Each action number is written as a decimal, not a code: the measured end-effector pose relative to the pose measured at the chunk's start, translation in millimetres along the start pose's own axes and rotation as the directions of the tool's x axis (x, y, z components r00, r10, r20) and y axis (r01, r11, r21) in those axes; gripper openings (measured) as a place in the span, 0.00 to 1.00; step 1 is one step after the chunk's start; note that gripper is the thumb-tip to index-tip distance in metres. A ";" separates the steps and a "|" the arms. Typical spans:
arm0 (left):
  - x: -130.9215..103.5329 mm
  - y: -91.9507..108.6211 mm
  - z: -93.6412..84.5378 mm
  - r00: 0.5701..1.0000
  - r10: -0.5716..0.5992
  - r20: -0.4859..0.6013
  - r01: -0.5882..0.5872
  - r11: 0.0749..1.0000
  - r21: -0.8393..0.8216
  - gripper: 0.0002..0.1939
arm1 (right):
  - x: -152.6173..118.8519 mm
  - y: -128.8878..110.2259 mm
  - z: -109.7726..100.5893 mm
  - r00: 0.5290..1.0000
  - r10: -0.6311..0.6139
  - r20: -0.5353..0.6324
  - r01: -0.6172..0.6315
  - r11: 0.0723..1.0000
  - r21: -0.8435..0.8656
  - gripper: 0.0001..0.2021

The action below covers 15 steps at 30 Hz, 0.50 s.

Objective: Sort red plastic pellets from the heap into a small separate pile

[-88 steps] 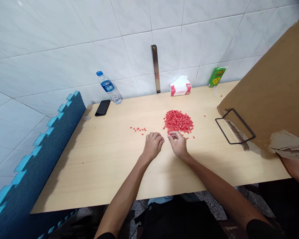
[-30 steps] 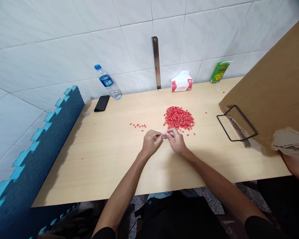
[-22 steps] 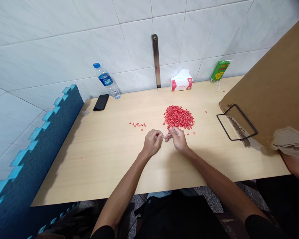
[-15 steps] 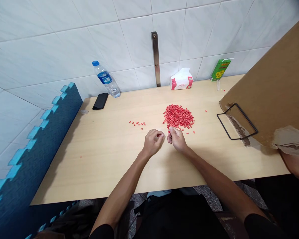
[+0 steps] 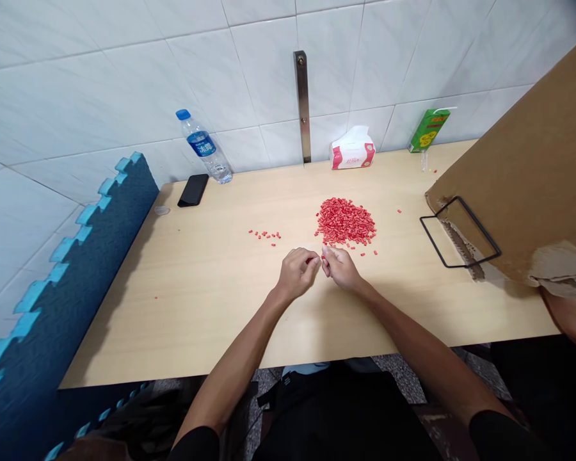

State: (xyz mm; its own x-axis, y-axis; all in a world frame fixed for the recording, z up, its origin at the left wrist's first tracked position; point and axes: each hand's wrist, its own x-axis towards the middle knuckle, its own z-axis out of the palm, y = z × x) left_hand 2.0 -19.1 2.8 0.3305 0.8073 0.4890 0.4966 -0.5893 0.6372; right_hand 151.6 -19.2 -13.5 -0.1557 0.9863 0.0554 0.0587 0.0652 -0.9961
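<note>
My right hand (image 5: 342, 267) is pinched on a small red plastic piece (image 5: 323, 257), just in front of a pile of like red pieces (image 5: 345, 221). Close beside it on the left, my left hand (image 5: 297, 272) is closed, thumb against fingers. Its fingertips almost meet those of the right hand; whatever they hold is hidden or too small to make out. Beyond the left hand lies a loose group of several red pieces (image 5: 265, 235) on the wooden table (image 5: 206, 288).
Along the tiled wall stand a water bottle (image 5: 204, 146), a tissue pack (image 5: 352, 150) and a green drink carton (image 5: 429, 130). A black phone (image 5: 192, 191) lies at back left. Cardboard (image 5: 523, 173) with a black wire frame (image 5: 482, 221) bounds the right; blue foam mat (image 5: 110, 237) the left.
My hands have come closer together, the right one moving slightly left with the red piece. The view has shifted a little.
</note>
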 end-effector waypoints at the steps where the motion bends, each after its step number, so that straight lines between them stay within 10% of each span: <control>1: 0.1 0.2 -0.1 1.000 0.012 0.001 -0.012 1.000 0.001 0.09 | -0.2 -0.2 0.3 1.000 -0.006 0.004 0.006 1.000 -0.010 0.26; 15: 2.2 -3.8 -2.8 0.996 -0.082 0.020 0.084 0.989 -0.118 0.10 | 1.0 -0.5 -1.9 0.999 0.040 0.030 -0.040 0.999 -0.014 0.27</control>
State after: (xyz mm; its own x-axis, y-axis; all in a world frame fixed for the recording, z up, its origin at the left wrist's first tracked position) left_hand -1.4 -15.2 3.1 0.3052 0.8532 0.4230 0.4243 -0.5195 0.7417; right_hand 153.3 -18.0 -12.9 -0.1822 0.9832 0.0133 0.0786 0.0280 -0.9965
